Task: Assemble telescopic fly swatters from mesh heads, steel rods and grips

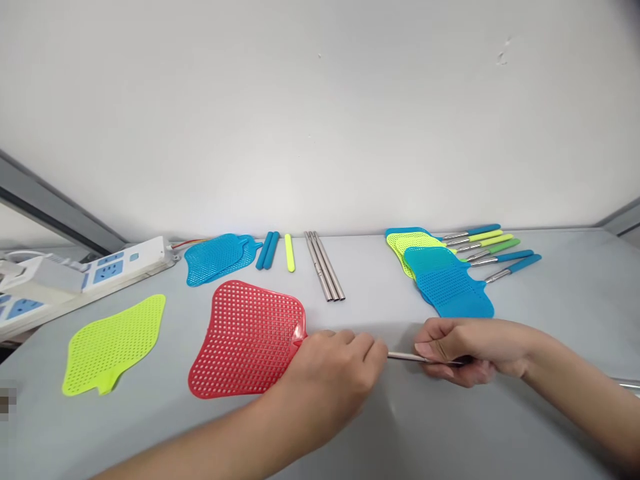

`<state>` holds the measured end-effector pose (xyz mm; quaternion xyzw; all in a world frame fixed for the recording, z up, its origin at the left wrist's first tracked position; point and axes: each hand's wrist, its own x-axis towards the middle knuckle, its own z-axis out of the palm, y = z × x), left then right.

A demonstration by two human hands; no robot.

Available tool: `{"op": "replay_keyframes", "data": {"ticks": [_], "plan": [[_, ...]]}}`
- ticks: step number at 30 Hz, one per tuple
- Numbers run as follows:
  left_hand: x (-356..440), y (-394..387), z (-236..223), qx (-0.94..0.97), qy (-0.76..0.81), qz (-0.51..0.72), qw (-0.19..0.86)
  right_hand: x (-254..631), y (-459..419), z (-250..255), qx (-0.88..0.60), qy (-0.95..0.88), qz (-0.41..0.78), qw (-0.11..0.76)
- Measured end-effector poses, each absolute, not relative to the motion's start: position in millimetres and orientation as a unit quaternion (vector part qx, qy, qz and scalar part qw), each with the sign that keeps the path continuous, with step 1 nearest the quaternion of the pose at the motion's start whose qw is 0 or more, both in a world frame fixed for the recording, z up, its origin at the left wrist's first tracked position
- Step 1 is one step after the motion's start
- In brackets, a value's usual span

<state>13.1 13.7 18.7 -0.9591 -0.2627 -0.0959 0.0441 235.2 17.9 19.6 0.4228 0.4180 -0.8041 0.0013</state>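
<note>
My left hand (pixel 335 373) is closed around the neck of a red fly swatter, its perforated head (pixel 255 340) angled just above the table on the left. A thin metal rod (pixel 406 357) runs from that fist across to my right hand (pixel 463 350), whose fingers and thumb are wrapped round it. The joint between rod and red head is hidden inside my left hand. Behind the hands lie three loose metal rods (pixel 325 267), a yellow handle grip (pixel 289 253) and two blue handle grips (pixel 268 250).
Several swatters with blue and yellow heads (pixel 445 273) and coloured handles overlap at the back right. Blue swatter heads (pixel 217 259) lie at the back left, a yellow head (pixel 116 343) nearer. A white power strip (pixel 125 263) borders the left side; a wall (pixel 320 133) stands behind.
</note>
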Motion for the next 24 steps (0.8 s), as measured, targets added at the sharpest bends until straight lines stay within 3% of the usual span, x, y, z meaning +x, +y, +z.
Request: {"op": "replay_keyframes", "data": {"ticks": [7,17,24], "plan": [[17.5,-2.5,20.2,-0.952,-0.239,-0.154,0.114,229.0,14.2,18.6,0.376,0.403,-0.834,0.013],[19.5,-7.3,13.9,-0.965,-0.25,-0.071,0.03,222.8,12.5,14.8,0.382,0.413,-0.826,0.028],[17.6,8.4,30.6,-0.948,-0.303,0.041,-0.091,222.1,15.6,29.1,0.446,0.554,-0.703,-0.017]]}}
